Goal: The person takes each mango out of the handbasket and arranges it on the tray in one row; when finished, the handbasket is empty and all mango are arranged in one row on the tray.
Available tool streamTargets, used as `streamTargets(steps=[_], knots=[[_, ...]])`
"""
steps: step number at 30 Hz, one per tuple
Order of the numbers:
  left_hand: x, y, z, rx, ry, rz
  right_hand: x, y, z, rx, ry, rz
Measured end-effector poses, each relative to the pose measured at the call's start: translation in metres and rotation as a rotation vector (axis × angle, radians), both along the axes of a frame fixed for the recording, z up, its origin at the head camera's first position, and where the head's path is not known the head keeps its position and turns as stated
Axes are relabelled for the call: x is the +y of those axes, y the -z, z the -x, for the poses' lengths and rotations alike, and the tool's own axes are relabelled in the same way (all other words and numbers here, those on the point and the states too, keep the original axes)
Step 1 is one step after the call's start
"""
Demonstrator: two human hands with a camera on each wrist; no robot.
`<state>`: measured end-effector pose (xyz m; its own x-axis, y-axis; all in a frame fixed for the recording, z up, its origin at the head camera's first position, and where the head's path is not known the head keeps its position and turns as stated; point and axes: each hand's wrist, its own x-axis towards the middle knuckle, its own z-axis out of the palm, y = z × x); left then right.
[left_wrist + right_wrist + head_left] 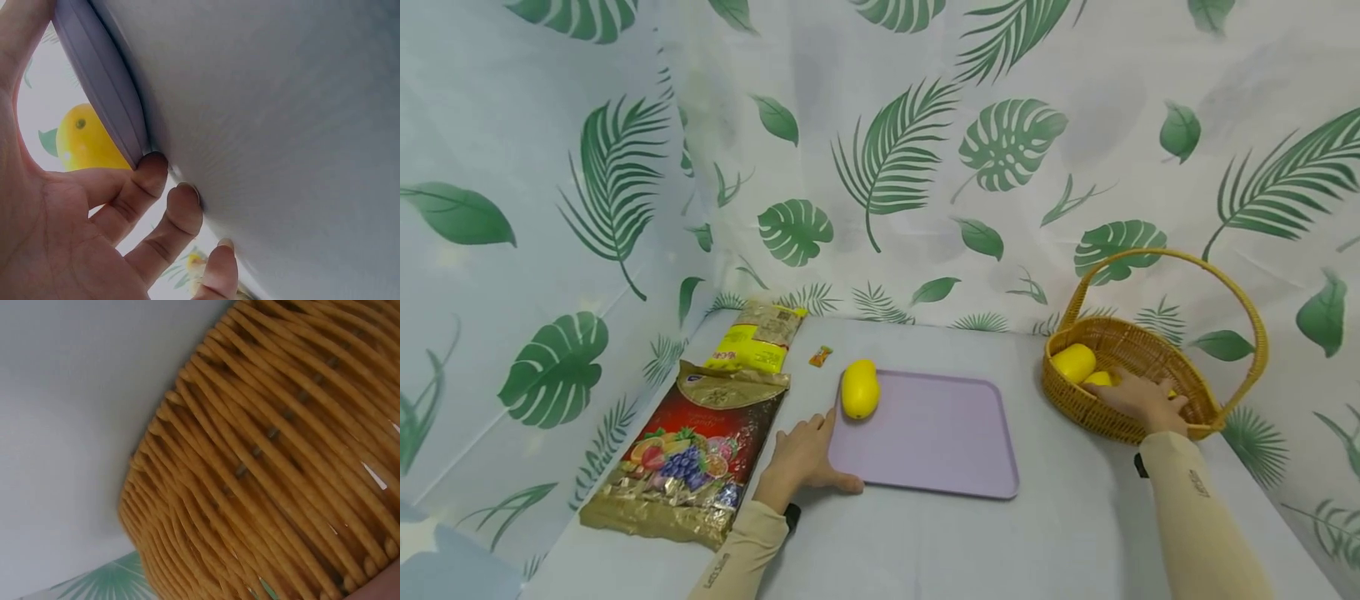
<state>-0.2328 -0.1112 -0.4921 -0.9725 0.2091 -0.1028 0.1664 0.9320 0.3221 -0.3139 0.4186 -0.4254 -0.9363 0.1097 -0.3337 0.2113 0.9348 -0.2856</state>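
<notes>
My left hand (pixel 805 454) is at the left end of a lilac tray (pixel 936 433), thumb near its front edge and fingers along its left side. In the left wrist view, the fingertips (pixel 152 175) meet the tray's rim and the tabletop. One yellow mango (pixel 860 389) lies on the tray's far left corner, just beyond these fingers. My right hand (pixel 1138 398) reaches down into a wicker basket (pixel 1090 417), over several yellow mangoes (pixel 1074 363). Its fingertips are hidden among the fruit, so I cannot tell whether it grips one. The right wrist view shows mostly the basket's woven wall (pixel 269 462).
Left of the tray lies a red and gold candy bag (pixel 688 454), with a yellow packet (pixel 756 337) behind it. A small orange-wrapped candy (pixel 821 356) sits near the back. The basket's tall handle (pixel 1217 279) arches over its opening. A leaf-printed cloth (pixel 895 167) hangs behind the table.
</notes>
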Motion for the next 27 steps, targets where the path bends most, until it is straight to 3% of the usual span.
streamTargets(steps=[10,23,27], knots=[[0.0,0.0,-0.001,0.009,0.005,0.008,0.0,0.001,0.003,0.013,0.004,-0.001],[0.0,0.001,0.0,-0.005,0.004,0.01,-0.002,0.012,-0.002,0.192,0.014,-0.058],[0.0,0.001,0.0,-0.003,0.005,0.01,-0.002,0.015,-0.003,0.248,0.038,-0.024]])
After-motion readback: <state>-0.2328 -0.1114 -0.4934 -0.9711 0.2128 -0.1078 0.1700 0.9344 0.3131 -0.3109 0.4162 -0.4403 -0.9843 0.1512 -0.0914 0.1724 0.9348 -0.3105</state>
